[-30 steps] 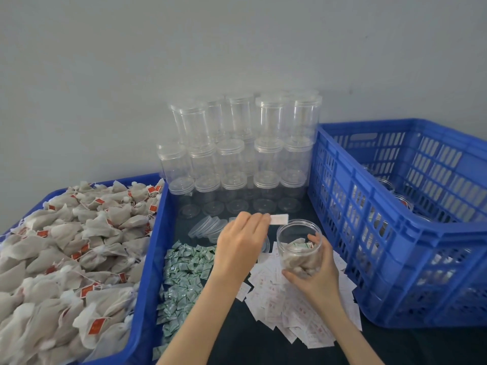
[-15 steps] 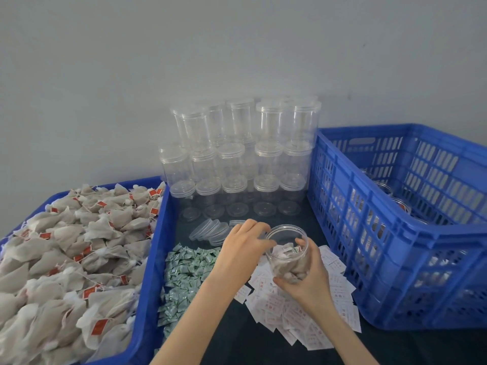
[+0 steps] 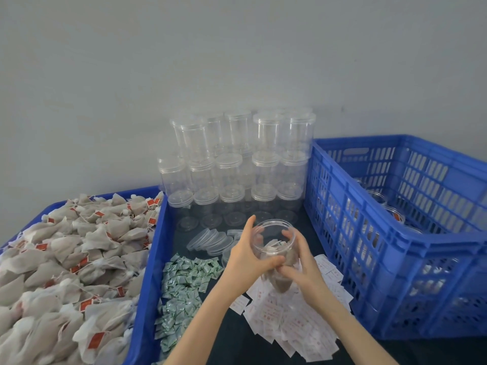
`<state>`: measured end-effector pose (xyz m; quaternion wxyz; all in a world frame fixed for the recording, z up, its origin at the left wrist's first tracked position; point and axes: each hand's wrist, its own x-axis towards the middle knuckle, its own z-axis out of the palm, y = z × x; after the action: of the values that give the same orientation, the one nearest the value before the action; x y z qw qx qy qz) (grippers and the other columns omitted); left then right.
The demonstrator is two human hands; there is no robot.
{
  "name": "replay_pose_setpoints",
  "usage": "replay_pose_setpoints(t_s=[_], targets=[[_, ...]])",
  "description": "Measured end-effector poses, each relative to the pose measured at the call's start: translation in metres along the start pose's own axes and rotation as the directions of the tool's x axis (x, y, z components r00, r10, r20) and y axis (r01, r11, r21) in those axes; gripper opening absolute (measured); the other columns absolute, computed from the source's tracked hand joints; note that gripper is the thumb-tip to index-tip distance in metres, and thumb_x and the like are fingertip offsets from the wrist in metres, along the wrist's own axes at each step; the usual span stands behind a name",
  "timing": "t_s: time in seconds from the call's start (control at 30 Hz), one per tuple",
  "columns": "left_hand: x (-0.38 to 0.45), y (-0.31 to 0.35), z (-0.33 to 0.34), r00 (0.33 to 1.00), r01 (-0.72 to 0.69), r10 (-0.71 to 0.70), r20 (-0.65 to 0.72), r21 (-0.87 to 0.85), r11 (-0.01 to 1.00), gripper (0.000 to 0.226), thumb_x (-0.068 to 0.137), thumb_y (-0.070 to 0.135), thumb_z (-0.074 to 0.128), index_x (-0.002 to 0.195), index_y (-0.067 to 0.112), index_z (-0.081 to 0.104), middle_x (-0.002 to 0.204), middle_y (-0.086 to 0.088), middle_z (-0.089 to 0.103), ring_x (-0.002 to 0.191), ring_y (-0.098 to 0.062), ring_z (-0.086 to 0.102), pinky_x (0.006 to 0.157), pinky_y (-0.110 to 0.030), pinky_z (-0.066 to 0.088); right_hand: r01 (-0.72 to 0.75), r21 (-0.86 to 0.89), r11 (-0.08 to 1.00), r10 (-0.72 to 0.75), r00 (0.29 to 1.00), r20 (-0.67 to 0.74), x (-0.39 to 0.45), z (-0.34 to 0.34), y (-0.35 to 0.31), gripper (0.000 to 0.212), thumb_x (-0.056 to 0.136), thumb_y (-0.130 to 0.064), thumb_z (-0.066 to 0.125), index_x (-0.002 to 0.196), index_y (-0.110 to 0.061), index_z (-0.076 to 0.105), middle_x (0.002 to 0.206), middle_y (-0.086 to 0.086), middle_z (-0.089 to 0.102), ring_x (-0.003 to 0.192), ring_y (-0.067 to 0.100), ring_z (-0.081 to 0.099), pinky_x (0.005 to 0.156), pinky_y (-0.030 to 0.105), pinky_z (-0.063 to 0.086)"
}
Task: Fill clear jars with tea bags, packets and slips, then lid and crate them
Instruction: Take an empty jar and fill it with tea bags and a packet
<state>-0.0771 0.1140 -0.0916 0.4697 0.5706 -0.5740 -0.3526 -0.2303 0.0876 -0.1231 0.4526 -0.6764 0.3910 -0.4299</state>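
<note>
Head view: jar [image 3: 274, 246] clasped between both hands [image 3: 271, 262].

Print on the slips [image 3: 290, 321] is too small to read; hands [image 3: 247, 259] hide the jar's [image 3: 274, 230] middle.

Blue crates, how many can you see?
2. One crate on the left holds the tea bags. The other crate, on the right, holds jars. Nothing shows whether more sit out of view.

Single head view looks forward and down, close over the table [image 3: 237, 338].
</note>
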Motion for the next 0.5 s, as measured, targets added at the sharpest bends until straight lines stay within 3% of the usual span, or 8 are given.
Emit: replay_pose_setpoints(t_s=[0.1,0.17,0.23,0.27,0.37,0.5], targets=[[0.002,0.004,0.001,0.997,-0.028,0.031,-0.070,0.042,0.999,0.109,0.061,0.044,0.085,0.146,0.042,0.016,0.125,0.035,0.046,0.117,0.020,0.042,0.083,0.000,0.039,0.026,-0.073,0.997,-0.018,0.994,0.110,0.010,-0.015,-0.030,0.085,0.068,-0.022,0.062,0.142,-0.038,0.026,0.143,-0.028,0.035,0.131,-0.018,0.031,0.108,0.010,0.030],[0.004,0.008,0.002,0.993,-0.052,0.057,-0.105,0.053,0.997,0.111,0.057,0.047,0.085,0.144,0.045,0.016,0.118,0.043,0.045,0.114,0.025,0.039,0.081,0.004,0.036,0.030,-0.115,0.993,-0.011,0.986,0.165,0.019,-0.021,-0.048,0.079,0.074,-0.018,0.055,0.147,-0.030,0.027,0.148,-0.016,0.035,0.139,-0.004,0.031,0.115,0.021,0.027],[0.009,0.012,0.004,0.990,-0.068,0.074,-0.120,0.055,0.996,0.115,0.057,0.043,0.086,0.147,0.041,0.014,0.113,0.047,0.045,0.114,0.024,0.041,0.081,0.003,0.036,0.003,-0.200,0.980,0.031,0.985,0.169,0.031,-0.024,-0.064,0.074,0.088,-0.024,0.063,0.152,-0.020,0.027,0.150,-0.006,0.036,0.142,0.008,0.031,0.114,0.026,0.028],[0.011,0.015,0.006,0.989,-0.075,0.082,-0.120,0.059,0.995,0.119,0.055,0.045,0.084,0.148,0.037,0.012,0.110,0.051,0.045,0.109,0.028,0.041,0.079,0.004,0.036,-0.006,-0.289,0.957,0.057,0.984,0.167,0.037,-0.024,-0.071,0.081,0.088,-0.033,0.068,0.154,-0.019,0.024,0.149,-0.006,0.036,0.142,0.010,0.031,0.112,0.027,0.029],[0.016,0.023,0.012,0.988,-0.091,0.100,-0.121,0.078,0.993,0.124,0.052,0.049,0.081,0.149,0.036,0.004,0.103,0.061,0.039,0.096,0.037,0.038,0.074,0.007,0.033,0.022,-0.588,0.809,0.118,0.973,0.198,0.053,-0.025,-0.089,0.101,0.077,-0.058,0.068,0.156,-0.019,0.020,0.150,-0.004,0.033,0.139,0.015,0.035,0.108,0.031,0.036],[0.020,0.026,0.015,0.986,-0.087,0.088,-0.145,0.020,0.996,0.121,0.064,0.030,0.087,0.144,0.040,-0.003,0.107,0.052,0.046,0.109,0.025,0.043,0.078,0.005,0.036,0.111,-0.789,0.604,0.158,0.954,0.254,0.067,-0.028,-0.112,0.096,0.072,-0.065,0.067,0.148,-0.014,0.037,0.144,0.000,0.040,0.128,0.021,0.048,0.101,0.034,0.044]])
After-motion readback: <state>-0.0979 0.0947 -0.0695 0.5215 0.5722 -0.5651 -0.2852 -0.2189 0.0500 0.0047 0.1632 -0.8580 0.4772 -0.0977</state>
